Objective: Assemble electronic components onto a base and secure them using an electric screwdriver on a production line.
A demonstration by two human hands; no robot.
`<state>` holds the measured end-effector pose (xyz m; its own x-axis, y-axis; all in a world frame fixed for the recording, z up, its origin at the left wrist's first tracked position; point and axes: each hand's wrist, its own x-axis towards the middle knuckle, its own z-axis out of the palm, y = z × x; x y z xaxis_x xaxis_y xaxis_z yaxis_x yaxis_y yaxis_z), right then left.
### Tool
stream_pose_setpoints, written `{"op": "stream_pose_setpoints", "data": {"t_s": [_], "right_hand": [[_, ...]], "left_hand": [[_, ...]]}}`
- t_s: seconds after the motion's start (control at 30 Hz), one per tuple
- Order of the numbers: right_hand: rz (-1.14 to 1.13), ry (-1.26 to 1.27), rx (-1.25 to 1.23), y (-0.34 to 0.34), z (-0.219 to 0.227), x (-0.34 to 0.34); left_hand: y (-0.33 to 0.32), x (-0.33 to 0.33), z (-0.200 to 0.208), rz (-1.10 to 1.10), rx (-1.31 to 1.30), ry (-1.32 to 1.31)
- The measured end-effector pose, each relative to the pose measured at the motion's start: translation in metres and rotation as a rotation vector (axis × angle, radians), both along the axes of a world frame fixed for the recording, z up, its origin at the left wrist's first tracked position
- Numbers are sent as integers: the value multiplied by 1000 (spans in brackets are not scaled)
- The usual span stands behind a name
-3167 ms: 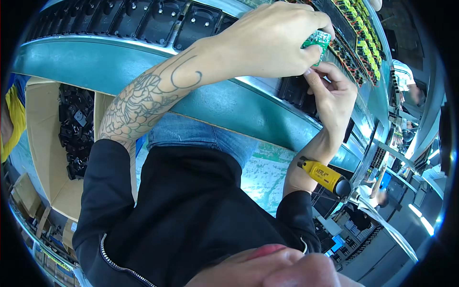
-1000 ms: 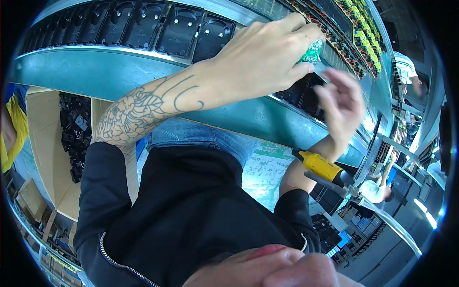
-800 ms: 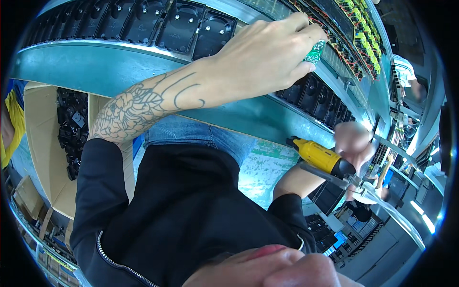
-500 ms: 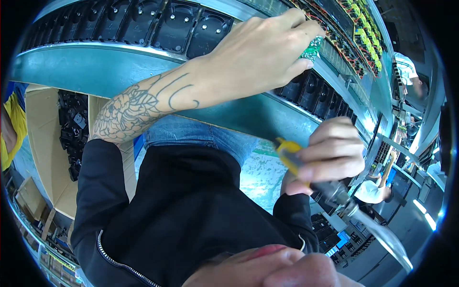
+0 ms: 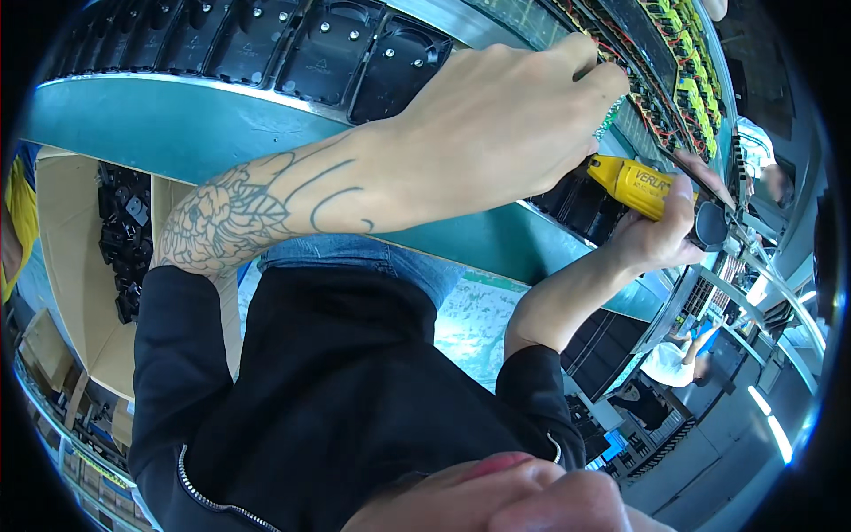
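Note:
My tattooed left arm reaches across the bench, and the fingers of my left hand [image 5: 523,115] are closed on a small green circuit board [image 5: 609,119]. Only the board's edge shows past the fingertips. My right hand [image 5: 660,235] grips a yellow air tool [image 5: 634,184] with a black end. Its narrow dark tip sits just beside my left fingers, close under the board; whether it touches anything cannot be made out. Black plastic housings [image 5: 324,53] with shiny metal studs stand in a row along the bench, and further housings lie beneath my hands, partly hidden.
Yellow components with red wires [image 5: 696,89] fill the far right of the line. A green bench edge [image 5: 177,142] runs in front of me. At the left, a cardboard box [image 5: 75,266] holds black plastic parts. Other people [image 5: 669,363] work off to the right.
My right hand has raised the air tool from low beside the bench up to the circuit board, its tip now by my left fingers. My left hand has shifted slightly right with the board.

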<state>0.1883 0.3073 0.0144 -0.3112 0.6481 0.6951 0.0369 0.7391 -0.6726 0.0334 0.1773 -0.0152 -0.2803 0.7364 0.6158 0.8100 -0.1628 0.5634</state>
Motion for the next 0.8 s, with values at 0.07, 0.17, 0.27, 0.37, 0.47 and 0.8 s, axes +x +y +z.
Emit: {"op": "stream_pose_setpoints", "data": {"t_s": [0.07,0.17,0.27,0.37,0.47,0.8], "right_hand": [[48,50,-32,3,-1,5],[91,98,-68,6,-4,9],[31,14,-40,4,-4,5],[-3,-22,-34,-1,-3,0],[-37,-29,-34,-6,-2,-3],[-31,25,-50,0,-4,1]], "left_hand": [[0,-1,1,-11,-29,-3],[-2,-1,2,-26,-63,-8],[-7,-3,2,-2,-9,-10],[-7,-3,2,3,-2,-18],[-7,-3,4,-4,-24,-24],[-8,-2,6,-3,-68,-32]]}}
